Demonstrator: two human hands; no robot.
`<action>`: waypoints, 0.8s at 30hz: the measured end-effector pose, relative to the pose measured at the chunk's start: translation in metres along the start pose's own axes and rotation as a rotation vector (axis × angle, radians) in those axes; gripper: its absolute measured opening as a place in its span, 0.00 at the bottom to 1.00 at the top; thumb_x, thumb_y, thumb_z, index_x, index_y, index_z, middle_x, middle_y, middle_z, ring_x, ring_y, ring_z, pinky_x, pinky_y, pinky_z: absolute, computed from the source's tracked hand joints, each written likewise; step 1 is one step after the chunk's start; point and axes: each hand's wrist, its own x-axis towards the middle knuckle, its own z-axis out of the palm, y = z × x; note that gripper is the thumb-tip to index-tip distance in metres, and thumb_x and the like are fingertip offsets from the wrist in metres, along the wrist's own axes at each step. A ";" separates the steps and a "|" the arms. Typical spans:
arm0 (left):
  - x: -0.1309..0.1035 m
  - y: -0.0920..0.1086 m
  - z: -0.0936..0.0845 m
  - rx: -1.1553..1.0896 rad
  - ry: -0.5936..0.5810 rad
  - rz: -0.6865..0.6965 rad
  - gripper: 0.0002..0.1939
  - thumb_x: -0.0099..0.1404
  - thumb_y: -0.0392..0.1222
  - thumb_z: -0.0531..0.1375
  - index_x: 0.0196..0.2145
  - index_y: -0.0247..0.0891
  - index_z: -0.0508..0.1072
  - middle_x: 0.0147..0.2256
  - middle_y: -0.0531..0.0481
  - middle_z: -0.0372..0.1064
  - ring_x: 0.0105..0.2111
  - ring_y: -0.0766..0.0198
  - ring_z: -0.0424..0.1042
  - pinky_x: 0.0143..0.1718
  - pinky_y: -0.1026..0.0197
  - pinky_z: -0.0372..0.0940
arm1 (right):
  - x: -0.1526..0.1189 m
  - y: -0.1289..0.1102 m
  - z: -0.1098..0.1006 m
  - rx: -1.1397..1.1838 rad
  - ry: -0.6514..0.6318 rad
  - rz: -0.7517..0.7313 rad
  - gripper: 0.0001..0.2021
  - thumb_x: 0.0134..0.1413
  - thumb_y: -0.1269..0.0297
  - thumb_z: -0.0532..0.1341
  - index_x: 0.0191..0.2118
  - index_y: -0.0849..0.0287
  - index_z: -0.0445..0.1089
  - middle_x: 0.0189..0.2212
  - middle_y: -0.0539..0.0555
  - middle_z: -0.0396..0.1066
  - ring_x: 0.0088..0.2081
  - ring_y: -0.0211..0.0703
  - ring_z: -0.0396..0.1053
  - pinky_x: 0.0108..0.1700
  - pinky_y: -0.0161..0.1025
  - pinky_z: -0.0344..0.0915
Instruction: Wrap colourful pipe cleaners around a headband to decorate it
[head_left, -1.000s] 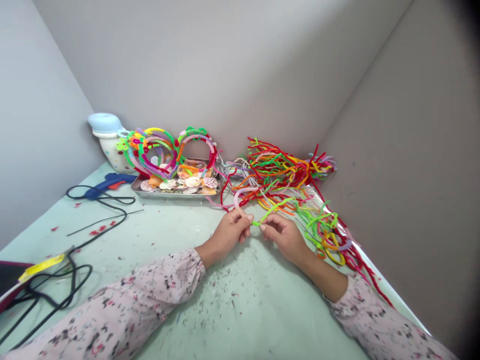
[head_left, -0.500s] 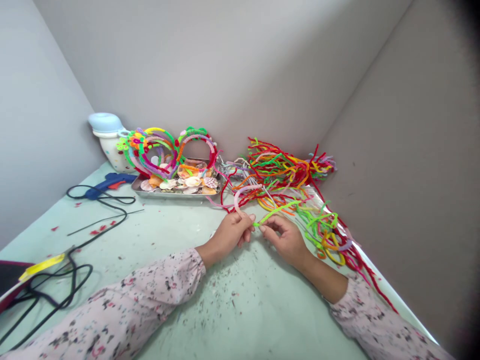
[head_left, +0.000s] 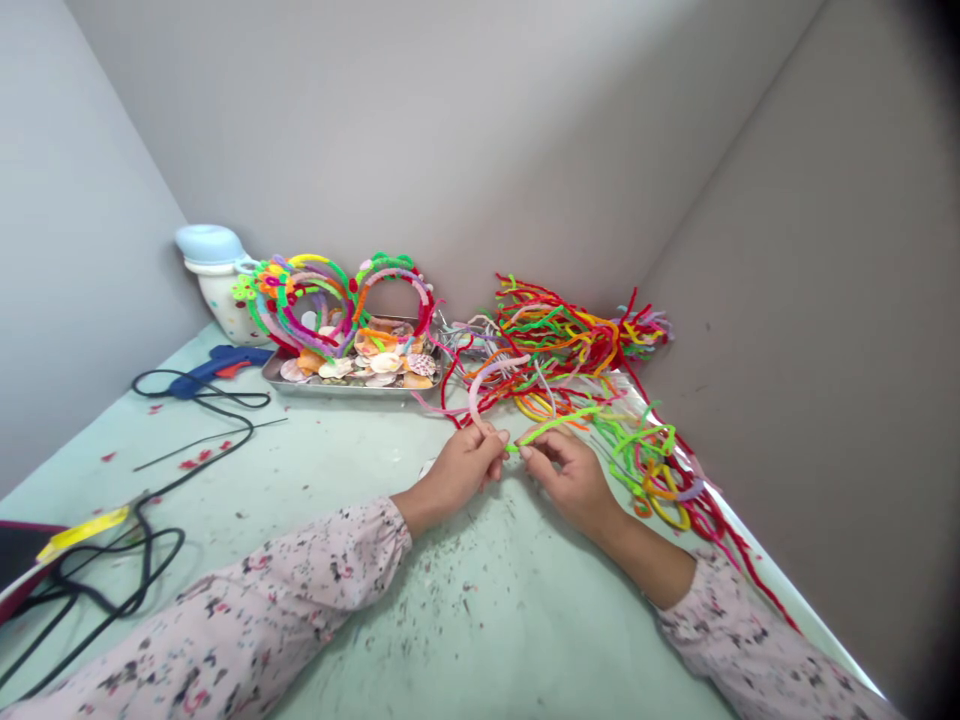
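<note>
My left hand is closed around the lower end of a curved pale pink headband, which arcs up and to the right above the fingers. A bright green pipe cleaner runs between my two hands. Its short lower part shows at the left fingertips, against the headband's end. My right hand pinches the green pipe cleaner between thumb and forefinger, and the loose length slants up to the right behind that hand. How the green piece sits on the headband is hidden by the fingers.
Behind my hands stands a metal tray of seashells with decorated headbands. A heap of colourful pipe cleaners lies at the right. Leftward are a blue glue gun, black cable and a blue-lidded white container.
The headband's free end has tipped slightly to the right. My right hand has shifted very little, and both hands keep their hold at the same spot.
</note>
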 end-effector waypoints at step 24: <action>-0.004 0.001 0.002 0.134 0.016 0.052 0.16 0.64 0.51 0.51 0.24 0.37 0.62 0.19 0.56 0.60 0.17 0.71 0.57 0.20 0.67 0.53 | 0.003 -0.009 -0.004 -0.063 -0.060 -0.036 0.09 0.57 0.68 0.55 0.26 0.58 0.66 0.26 0.50 0.63 0.30 0.40 0.61 0.33 0.37 0.59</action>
